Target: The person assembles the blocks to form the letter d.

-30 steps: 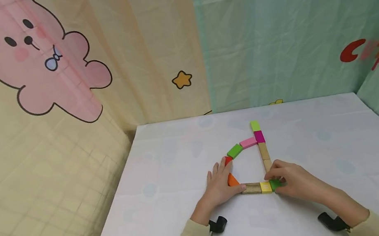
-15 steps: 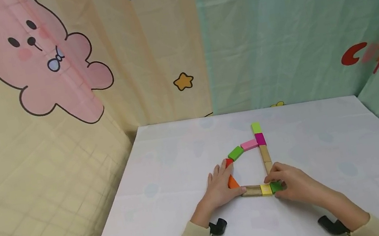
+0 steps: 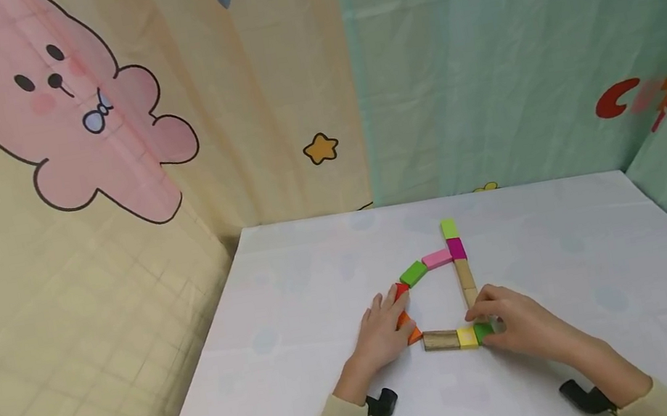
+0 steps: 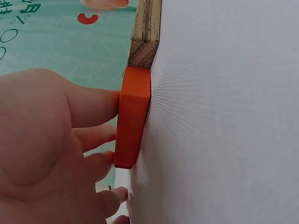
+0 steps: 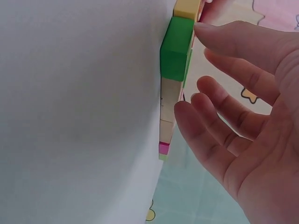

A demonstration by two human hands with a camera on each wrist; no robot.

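Flat toy blocks lie end to end on a white-covered table, forming a loop. My left hand (image 3: 381,332) rests on its left side, thumb and fingertips on an orange block (image 4: 133,116) and a red block (image 3: 401,288), partly covering both. The orange one meets a plain wooden block (image 3: 441,340) at a corner. A yellow block (image 3: 467,338) follows, then a green block (image 5: 177,46) at the lower right corner. My right hand (image 3: 517,317) is over that corner, thumb tip at the green block's edge, its other fingers loosely bent and spread above.
Wooden pieces (image 3: 465,276) run up the right side to a magenta block (image 3: 456,248) and a lime block (image 3: 449,228). A pink block (image 3: 437,259) and another green block (image 3: 414,273) close the upper left. Printed curtains (image 3: 260,88) surround the white table (image 3: 589,312).
My left thumb has moved off the wooden block up onto the orange block, uncovering the wooden block's left end. My right hand has stayed nearly still by the green block.
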